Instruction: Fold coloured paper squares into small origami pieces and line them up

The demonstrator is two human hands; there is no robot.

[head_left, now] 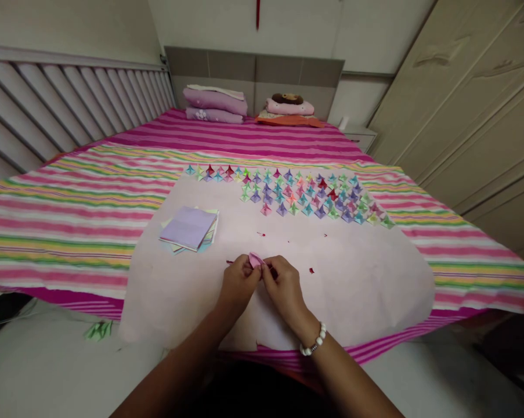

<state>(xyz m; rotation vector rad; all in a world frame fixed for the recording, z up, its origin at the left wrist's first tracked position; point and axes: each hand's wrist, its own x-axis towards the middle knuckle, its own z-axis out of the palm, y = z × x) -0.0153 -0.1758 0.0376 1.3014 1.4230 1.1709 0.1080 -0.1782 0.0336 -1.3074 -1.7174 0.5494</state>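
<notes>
A small pink folded paper [255,259] is pinched between my two hands, above the pale sheet [353,278] spread on the bed. My left hand [239,283] grips its left and lower side. Thumb and fingers of my right hand [283,284] close on its right side. Part of the paper is hidden behind my fingers. Left of my hands lies a stack of square coloured papers [187,226], a lilac one on top. Beyond them, several small folded paper pieces [320,210] in many colours stand in rows along the sheet's far edge.
Small holes or dark red spots [311,270] show in the sheet. A striped bedspread [61,215] surrounds it. Folded bedding [216,104] sits by the headboard [231,69]. A slatted rail [70,98] runs along the left. Green folded paper [98,330] lies on the floor.
</notes>
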